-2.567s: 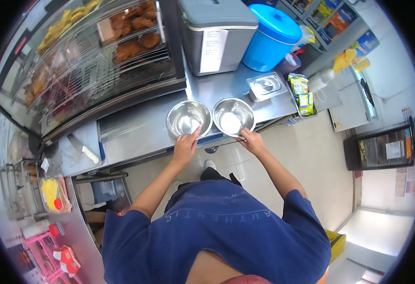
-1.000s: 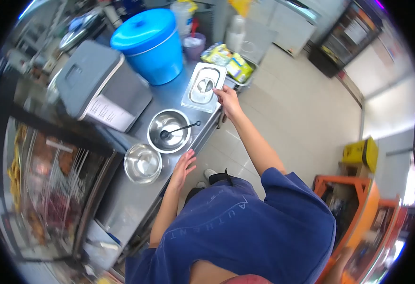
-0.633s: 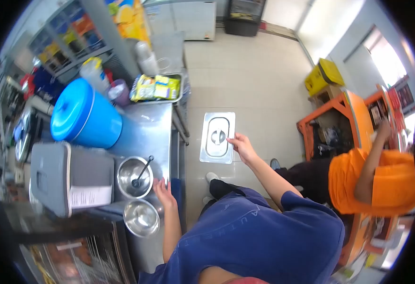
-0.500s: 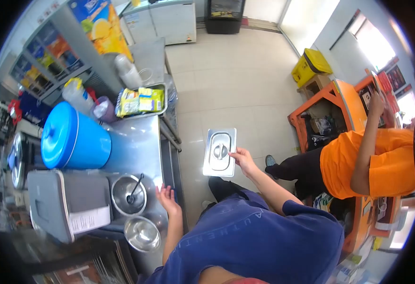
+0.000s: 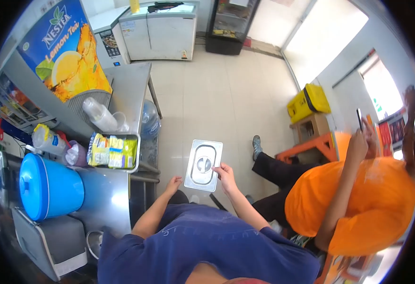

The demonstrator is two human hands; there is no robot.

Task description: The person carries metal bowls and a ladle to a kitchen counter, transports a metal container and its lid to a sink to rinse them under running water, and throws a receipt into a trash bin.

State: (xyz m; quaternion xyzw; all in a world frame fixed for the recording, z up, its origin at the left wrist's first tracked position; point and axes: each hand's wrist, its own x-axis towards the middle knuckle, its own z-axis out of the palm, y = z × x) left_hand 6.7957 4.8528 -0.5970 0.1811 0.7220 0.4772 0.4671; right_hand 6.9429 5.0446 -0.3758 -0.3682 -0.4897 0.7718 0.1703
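A rectangular steel lid (image 5: 204,165) with a round recess and handle is held out over the floor, in front of my body. My right hand (image 5: 225,176) grips it at its right side near the handle. Just left of the lid, my left hand (image 5: 174,183) is raised, its fingers partly curled; whether they are pressed together is too small to tell. It does not touch the lid.
The steel counter (image 5: 104,191) at the left bears a blue bucket (image 5: 51,187), a grey cooler (image 5: 58,241) and a tray of yellow-green packets (image 5: 113,151). A person in orange (image 5: 354,203) stands close on the right. Beyond are a yellow bin (image 5: 308,103) and a freezer (image 5: 160,35).
The view has turned right, away from the display case and the steel bowls. My right hand has taken the lid off the counter side and carried it over the floor. My left hand has moved nearer the lid.
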